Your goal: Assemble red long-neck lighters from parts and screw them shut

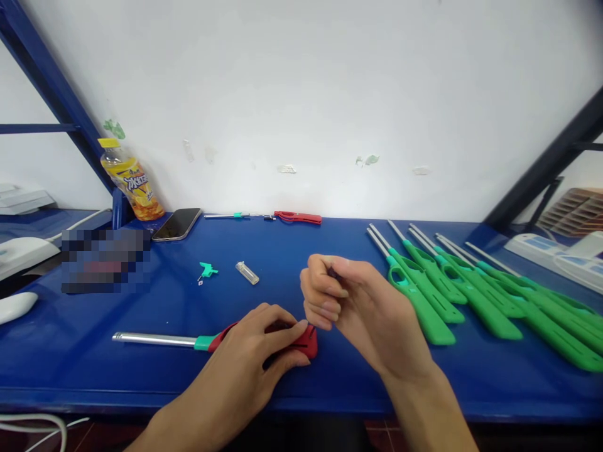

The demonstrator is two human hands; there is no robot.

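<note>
Near the front edge of the blue table lies a red long-nosed lighter (308,344), its metal tube (155,339) to the left behind a teal collar. My left hand (254,345) is closed over the red handle and presses it to the table. Just right of the handle's end, my right hand (348,301) is raised with its fingers curled into a pinch. What it holds is mostly hidden; a bit of something dark shows between thumb and forefinger. Beyond my left hand lie a clear fuel tank (247,273) and a small teal plastic trigger (206,271).
Several green long-nosed lighters (433,314) lie on the right. Along the wall are another metal tube (226,216) and a red handle shell (299,217). A phone (178,225) and a drink bottle (134,182) stand at the back left, near a blurred-out patch.
</note>
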